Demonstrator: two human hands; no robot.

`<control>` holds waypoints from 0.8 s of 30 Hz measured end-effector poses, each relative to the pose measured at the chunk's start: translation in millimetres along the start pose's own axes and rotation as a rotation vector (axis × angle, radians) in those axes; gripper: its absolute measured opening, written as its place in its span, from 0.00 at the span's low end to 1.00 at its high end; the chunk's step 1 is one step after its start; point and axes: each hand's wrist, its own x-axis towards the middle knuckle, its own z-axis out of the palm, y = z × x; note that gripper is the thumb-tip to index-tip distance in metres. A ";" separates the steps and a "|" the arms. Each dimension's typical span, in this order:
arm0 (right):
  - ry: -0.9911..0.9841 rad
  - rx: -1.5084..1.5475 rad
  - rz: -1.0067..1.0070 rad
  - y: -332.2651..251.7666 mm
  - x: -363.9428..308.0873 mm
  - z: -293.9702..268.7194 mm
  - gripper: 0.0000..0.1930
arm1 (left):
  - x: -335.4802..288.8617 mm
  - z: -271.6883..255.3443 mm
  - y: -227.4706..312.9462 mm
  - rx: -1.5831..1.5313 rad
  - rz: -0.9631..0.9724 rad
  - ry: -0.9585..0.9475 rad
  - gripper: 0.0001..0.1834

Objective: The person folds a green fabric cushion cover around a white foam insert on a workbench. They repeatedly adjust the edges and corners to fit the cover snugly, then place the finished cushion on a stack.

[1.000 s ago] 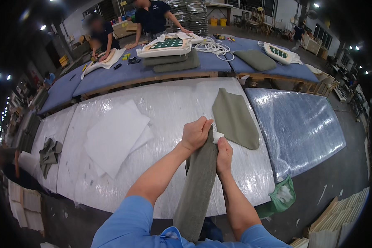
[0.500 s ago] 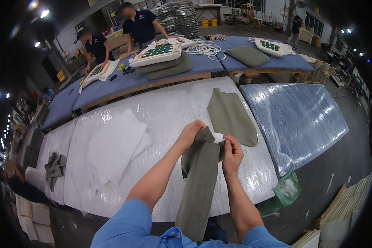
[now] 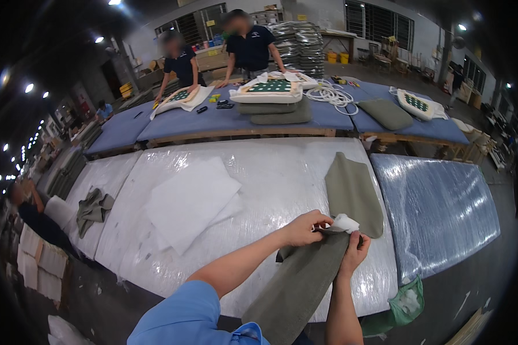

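My left hand [image 3: 308,227] pinches the far edge of a long grey-green fabric cover [image 3: 293,284], its fingers curled together. At the same end, my right hand [image 3: 354,250] grips the edge with thumb and fingers pressed together. A tuft of white wadding [image 3: 346,223] sticks out between the two hands; whether it is fixed to the cover is hidden. The cover hangs down toward my body over the near table edge. Just beyond my hands, another grey-green fabric piece [image 3: 354,192] lies flat on the plastic-wrapped white table surface [image 3: 270,190].
White sheets [image 3: 193,201] lie left of centre, and a crumpled grey-green cloth [image 3: 94,210] farther left. A wrapped blue panel [image 3: 437,213] and a green bag [image 3: 407,305] are at the right. Two people work across a blue table [image 3: 213,123] with cushions [image 3: 270,87] and white cord [image 3: 332,95].
The view has shifted, so the scene sits lower and farther right. The raised flap of the cover has come down between my hands, and more white wadding shows.
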 end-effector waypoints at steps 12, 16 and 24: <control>-0.135 0.179 0.153 -8.3 6.4 20.3 0.16 | -17.2 -10.6 -12.9 -0.281 -0.137 0.115 0.14; -0.098 0.133 0.116 -16.3 22.8 29.3 0.17 | -10.0 -1.0 4.7 -0.431 -0.178 0.022 0.19; -0.167 0.001 0.054 -30.5 34.2 62.1 0.20 | -0.3 13.7 -10.7 -0.213 -0.198 0.218 0.28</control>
